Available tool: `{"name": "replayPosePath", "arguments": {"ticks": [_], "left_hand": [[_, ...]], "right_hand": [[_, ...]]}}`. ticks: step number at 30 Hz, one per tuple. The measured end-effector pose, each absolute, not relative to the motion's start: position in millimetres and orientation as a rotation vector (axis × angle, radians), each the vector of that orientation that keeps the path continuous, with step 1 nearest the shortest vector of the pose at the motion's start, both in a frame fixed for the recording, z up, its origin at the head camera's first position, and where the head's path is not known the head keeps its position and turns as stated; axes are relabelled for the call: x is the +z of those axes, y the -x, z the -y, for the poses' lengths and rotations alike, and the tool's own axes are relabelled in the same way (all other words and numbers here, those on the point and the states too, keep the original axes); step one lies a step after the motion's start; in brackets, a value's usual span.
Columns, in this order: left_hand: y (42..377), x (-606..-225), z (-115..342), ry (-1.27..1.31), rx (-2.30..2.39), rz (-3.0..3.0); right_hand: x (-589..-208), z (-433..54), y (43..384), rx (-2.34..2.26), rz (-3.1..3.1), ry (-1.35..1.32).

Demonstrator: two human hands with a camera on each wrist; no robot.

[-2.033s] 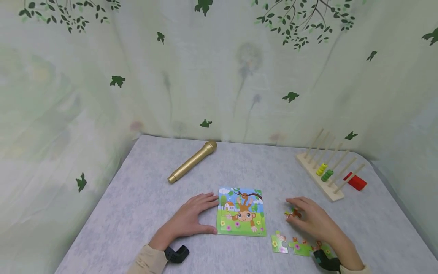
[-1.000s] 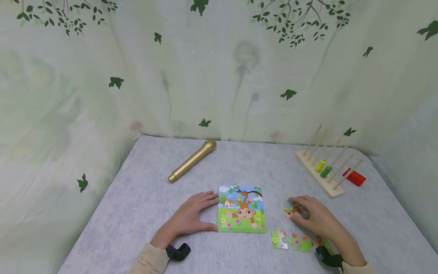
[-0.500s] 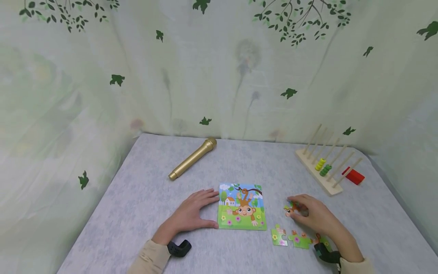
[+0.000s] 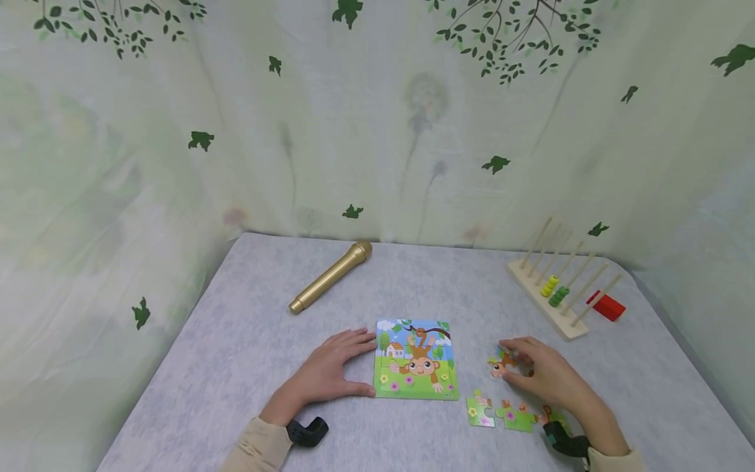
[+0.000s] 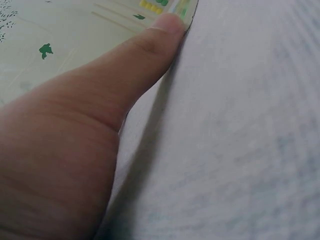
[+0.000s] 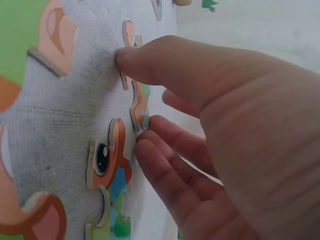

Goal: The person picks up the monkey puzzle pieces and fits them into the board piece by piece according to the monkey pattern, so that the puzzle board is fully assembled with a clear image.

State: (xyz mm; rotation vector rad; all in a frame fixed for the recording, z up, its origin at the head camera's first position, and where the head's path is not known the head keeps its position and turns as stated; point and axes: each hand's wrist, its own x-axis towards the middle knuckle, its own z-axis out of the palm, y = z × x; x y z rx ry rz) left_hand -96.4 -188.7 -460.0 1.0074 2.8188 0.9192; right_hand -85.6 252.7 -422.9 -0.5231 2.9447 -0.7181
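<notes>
My left hand (image 4: 327, 370) lies on the grey cloth, fingers straight, thumb and fingertips at the left edge of a square monkey picture puzzle (image 4: 415, 360). The left wrist view shows the thumb (image 5: 150, 45) reaching to the board's edge. To the right, my right hand (image 4: 545, 370) bends over loose puzzle pieces (image 4: 497, 368). In the right wrist view its thumb and curled fingers pinch a puzzle piece (image 6: 141, 102) between them. A piece with a monkey's eye (image 6: 102, 157) lies beside the fingertips. The hand partly hides the pieces in the head view.
More puzzle pieces (image 4: 480, 410) lie in front of the right hand, some partly behind the wrist camera. A gold microphone (image 4: 330, 276) lies at the back left. A wooden peg rack (image 4: 545, 298) with yellow and green beads stands back right, beside a red block (image 4: 607, 306).
Since two seconds ago, my right hand has shifted slightly and the eye piece has come into view beside its thumb. My left hand and the monkey puzzle stay in place.
</notes>
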Motion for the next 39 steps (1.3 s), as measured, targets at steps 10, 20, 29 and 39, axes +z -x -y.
{"name": "replayPosePath", "arguments": {"ticks": [10, 20, 29, 39], "left_hand": [[93, -462, 190, -0.984, 0.915, -2.808], [93, -462, 190, -0.990, 0.911, -2.811], [94, -461, 190, -0.991, 0.905, -2.809], [95, -458, 190, -0.980, 0.905, -2.797]], "right_hand": [[-423, -248, 84, -0.714, -2.939, 0.562], [-422, -237, 88, -0.737, -2.984, 0.648], [-415, -225, 96, -0.736, -2.945, 0.764], [-408, -211, 103, -0.796, -2.911, 0.945]]}}
